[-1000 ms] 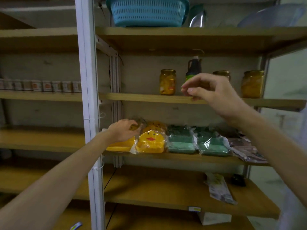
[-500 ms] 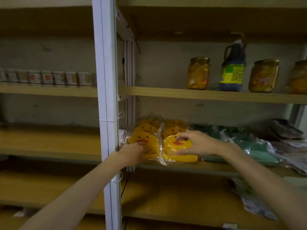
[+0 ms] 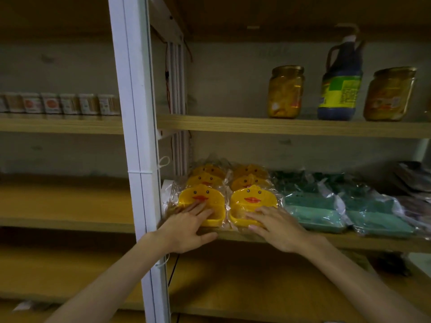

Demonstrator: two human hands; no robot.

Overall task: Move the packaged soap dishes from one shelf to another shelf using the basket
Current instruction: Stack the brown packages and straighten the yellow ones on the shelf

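Two rows of yellow duck-faced soap dishes in clear wrap stand on the middle shelf [image 3: 349, 241]. My left hand [image 3: 189, 227] rests with straight fingers on the front left duck dish [image 3: 203, 197]. My right hand [image 3: 277, 226] lies flat on the front right duck dish [image 3: 253, 198]. More duck dishes [image 3: 207, 180] sit behind each front one. Green packaged soap dishes [image 3: 314, 210] lie to the right in two rows. The basket is out of view.
A white upright post [image 3: 137, 136] stands just left of my left hand. On the shelf above are two jars [image 3: 285, 92] and a dark bottle [image 3: 341, 85]. Small boxes [image 3: 58, 103] line the left upper shelf. Dark packets [image 3: 412, 176] lie far right.
The view has closed in on the duck dishes. My right hand came down from the jar shelf onto the right duck dish. My left hand slid to the front of the left one.
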